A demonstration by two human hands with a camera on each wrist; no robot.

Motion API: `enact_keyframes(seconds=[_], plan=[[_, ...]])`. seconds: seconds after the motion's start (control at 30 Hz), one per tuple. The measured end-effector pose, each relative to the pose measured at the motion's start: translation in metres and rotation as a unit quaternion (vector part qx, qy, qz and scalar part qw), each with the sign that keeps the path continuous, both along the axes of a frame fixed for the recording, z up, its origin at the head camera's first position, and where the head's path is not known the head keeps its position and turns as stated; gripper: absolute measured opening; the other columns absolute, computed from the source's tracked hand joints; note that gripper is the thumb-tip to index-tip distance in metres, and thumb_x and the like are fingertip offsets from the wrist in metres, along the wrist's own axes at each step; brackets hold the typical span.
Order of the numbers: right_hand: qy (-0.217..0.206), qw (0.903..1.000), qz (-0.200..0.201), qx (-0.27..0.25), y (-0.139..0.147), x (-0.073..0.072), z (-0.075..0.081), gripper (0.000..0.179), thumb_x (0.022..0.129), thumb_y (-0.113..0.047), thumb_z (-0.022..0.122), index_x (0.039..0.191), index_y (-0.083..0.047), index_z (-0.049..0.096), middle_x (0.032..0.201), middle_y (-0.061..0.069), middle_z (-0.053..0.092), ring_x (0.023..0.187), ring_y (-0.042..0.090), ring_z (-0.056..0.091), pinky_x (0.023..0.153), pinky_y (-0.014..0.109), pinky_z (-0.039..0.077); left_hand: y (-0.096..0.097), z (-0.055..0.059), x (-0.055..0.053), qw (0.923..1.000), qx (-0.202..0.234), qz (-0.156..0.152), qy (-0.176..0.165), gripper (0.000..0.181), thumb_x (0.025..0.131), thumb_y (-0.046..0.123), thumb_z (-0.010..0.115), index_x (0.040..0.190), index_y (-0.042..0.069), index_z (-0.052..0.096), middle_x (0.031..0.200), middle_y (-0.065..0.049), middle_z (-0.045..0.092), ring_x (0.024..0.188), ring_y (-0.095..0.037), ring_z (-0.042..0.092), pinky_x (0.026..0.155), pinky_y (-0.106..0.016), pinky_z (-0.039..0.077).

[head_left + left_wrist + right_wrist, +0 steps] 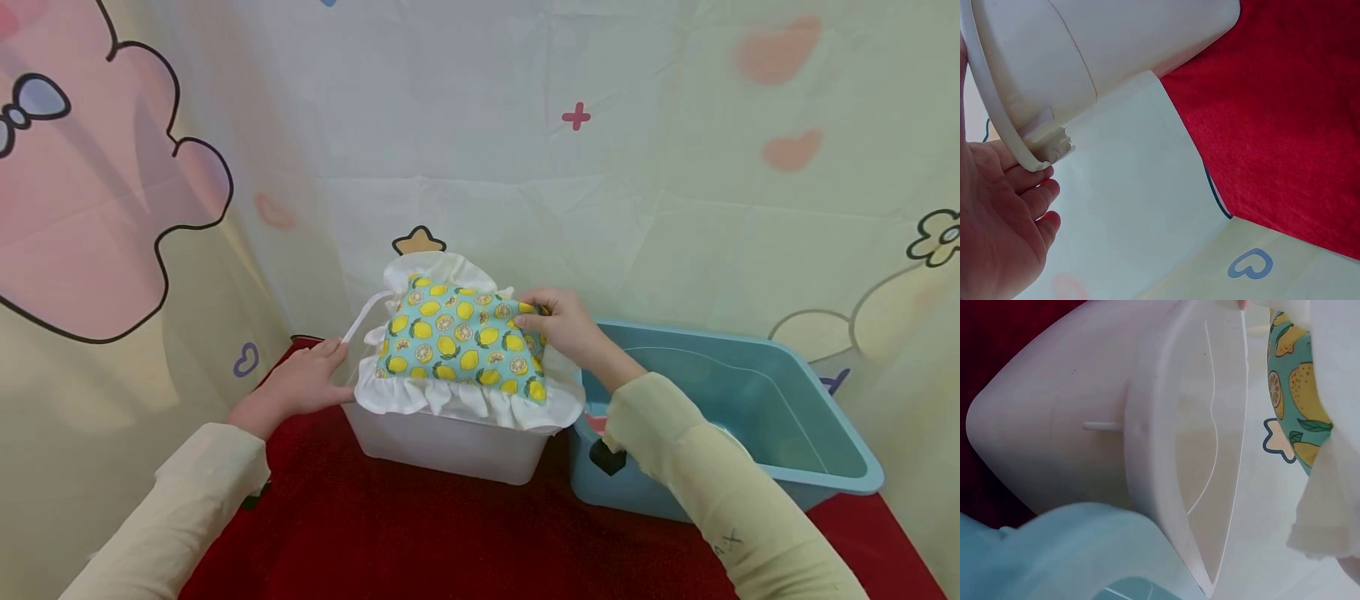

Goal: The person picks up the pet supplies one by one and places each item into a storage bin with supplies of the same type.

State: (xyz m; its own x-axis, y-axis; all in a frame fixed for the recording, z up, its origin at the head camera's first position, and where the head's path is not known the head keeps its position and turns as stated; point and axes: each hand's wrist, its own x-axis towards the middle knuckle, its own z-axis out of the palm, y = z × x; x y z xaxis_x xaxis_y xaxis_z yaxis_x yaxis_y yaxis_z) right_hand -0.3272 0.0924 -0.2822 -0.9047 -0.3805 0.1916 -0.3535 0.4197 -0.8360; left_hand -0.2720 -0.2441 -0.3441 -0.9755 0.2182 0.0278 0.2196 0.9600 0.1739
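Note:
A small cushion with yellow lemons on pale blue and a white ruffled edge is over the mouth of the white plastic bin. My right hand pinches its upper right side, thumb on the printed face. In the right wrist view, the cushion hangs above the bin's rim, apart from it there. At the bin's left end, my left hand holds the rim. The left wrist view has the left hand's fingers curled beneath the rim's corner.
A blue plastic tub stands right of the white bin, with something red and something white partly visible inside. A dark clip is on its near left corner. Both rest on red cloth. A printed curtain hangs behind.

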Motion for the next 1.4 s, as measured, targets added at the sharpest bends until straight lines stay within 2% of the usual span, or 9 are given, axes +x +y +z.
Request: enact_keyframes(seconds=[0.17,0.57,0.97,1.4], plan=[[0.012,0.9999,-0.006,0.0,-0.001,-0.004,-0.001,0.02,0.084,-0.005,0.057,0.102,0.003,0.062,0.106,0.016,0.057,0.096,0.021,0.048,0.077,0.025,0.041,-0.001,0.0,0.0,1.0,0.003,0.0,0.007,0.088,0.077,0.058,0.052,0.134,-0.004,0.03,0.139,-0.027,0.029,0.126,-0.043,0.029,0.1,-0.056,0.027],[0.002,0.9996,-0.03,0.001,-0.001,-0.01,-0.002,0.02,0.084,-0.006,0.057,0.102,0.002,0.062,0.109,0.014,0.057,0.099,0.022,0.047,0.08,0.028,0.041,-0.001,-0.002,-0.002,1.0,0.009,0.002,-0.002,0.097,0.073,0.065,0.052,0.137,-0.002,0.024,0.14,-0.025,0.027,0.126,-0.042,0.029,0.097,-0.057,0.03],[0.035,0.9974,-0.057,0.027,-0.007,-0.017,-0.011,0.021,0.084,-0.007,0.058,0.103,0.001,0.063,0.113,0.012,0.056,0.107,0.025,0.049,0.09,0.037,0.043,-0.002,-0.003,-0.002,0.9999,0.014,0.002,-0.008,0.1,0.072,0.068,0.05,0.137,-0.004,0.025,0.141,-0.024,0.026,0.126,-0.042,0.028,0.097,-0.057,0.03],[0.067,0.9942,-0.076,0.036,-0.014,-0.021,-0.02,0.022,0.084,-0.01,0.059,0.103,0.0,0.063,0.113,0.011,0.056,0.105,0.025,0.05,0.087,0.037,0.044,-0.003,-0.003,-0.003,0.9997,0.024,0.001,-0.005,0.104,0.069,0.073,0.048,0.137,-0.002,0.026,0.14,-0.023,0.028,0.125,-0.039,0.032,0.096,-0.055,0.033]])
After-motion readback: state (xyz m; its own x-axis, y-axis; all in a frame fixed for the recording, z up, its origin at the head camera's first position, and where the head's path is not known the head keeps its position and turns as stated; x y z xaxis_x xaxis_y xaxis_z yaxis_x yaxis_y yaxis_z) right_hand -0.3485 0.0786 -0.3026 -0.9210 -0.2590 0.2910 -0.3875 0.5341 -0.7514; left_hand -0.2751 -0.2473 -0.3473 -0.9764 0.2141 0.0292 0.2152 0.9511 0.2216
